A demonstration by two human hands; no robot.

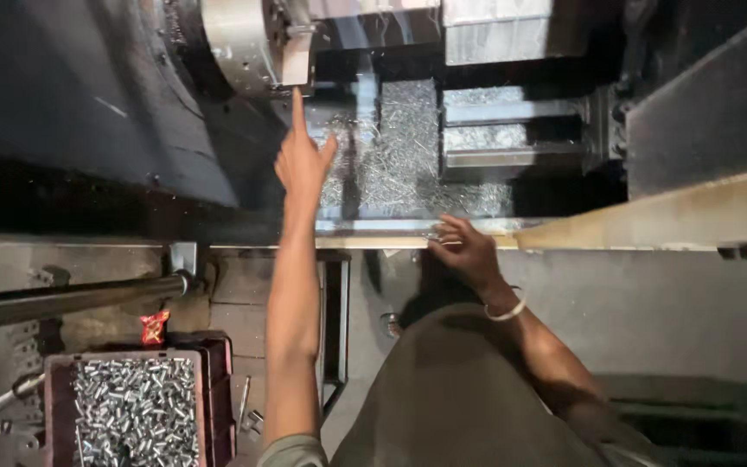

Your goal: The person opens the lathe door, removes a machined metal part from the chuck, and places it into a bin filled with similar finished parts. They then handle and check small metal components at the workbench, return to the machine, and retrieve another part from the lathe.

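Olive-green clothing at 6 o'clock fills the bottom of the view, closest to the lens, with both bare arms running up from it.

Left hand [303,160]: arm stretched long toward 12 o'clock. Forefinger straight, tip at or just short of the lower edge of the round metal chuck [248,43]; cannot tell if it touches. Other fingers curled, thumb out to the side. Holds nothing.

Right hand [464,251]: rests near centre on the pale sill [373,227] at the machine's front opening. Fingers bent, loosely closed on the ledge; whether a small part sits under them cannot be told. White bangle [507,310] on the wrist.

Chuck sits at 11 o'clock, high in the frame, its axis lying across the view, left to right, face turned to 3 o'clock. Left hand is much the nearer; right hand is well apart, down toward 5 o'clock from it.

Metal shavings [408,147] heaped on the machine bed between the two hands. Dark red crate [209,380] of small shiny metal pieces [136,411] at 7 o'clock, on the floor beside the left elbow. Dark bar [71,298] at 9 o'clock.
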